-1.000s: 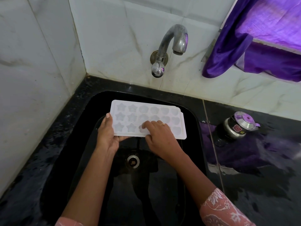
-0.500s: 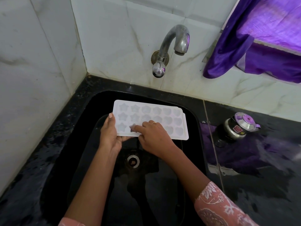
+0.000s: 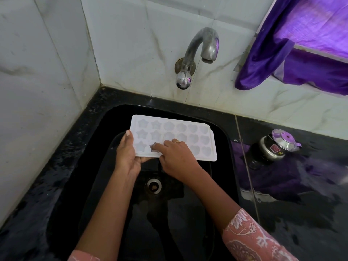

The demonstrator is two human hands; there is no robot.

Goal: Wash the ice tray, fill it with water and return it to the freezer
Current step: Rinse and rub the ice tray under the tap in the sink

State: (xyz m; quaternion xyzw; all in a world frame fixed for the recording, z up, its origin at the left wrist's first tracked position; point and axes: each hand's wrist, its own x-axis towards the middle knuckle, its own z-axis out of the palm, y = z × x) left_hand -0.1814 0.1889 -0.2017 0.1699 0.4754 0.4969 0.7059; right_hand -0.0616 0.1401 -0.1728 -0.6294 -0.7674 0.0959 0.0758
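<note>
A white ice tray (image 3: 188, 132) with star and heart cells is held level over the black sink (image 3: 222, 185). My left hand (image 3: 128, 157) grips its near left corner, thumb on the rim and fingers under it. My right hand (image 3: 177, 159) lies on the tray's near edge, its forefinger pressed into a star cell in the front row. The metal tap (image 3: 203, 51) on the wall above gives no water.
The drain (image 3: 154, 186) sits below the tray. A black wet counter (image 3: 310, 213) runs to the right with a small steel pot (image 3: 276, 146) and lid on it. A purple curtain (image 3: 301, 49) hangs at the upper right. White tiled walls close the left and back.
My right forefinger has moved leftward along the front row of cells, from the middle to the second star cell. The tray and my left hand have hardly moved.
</note>
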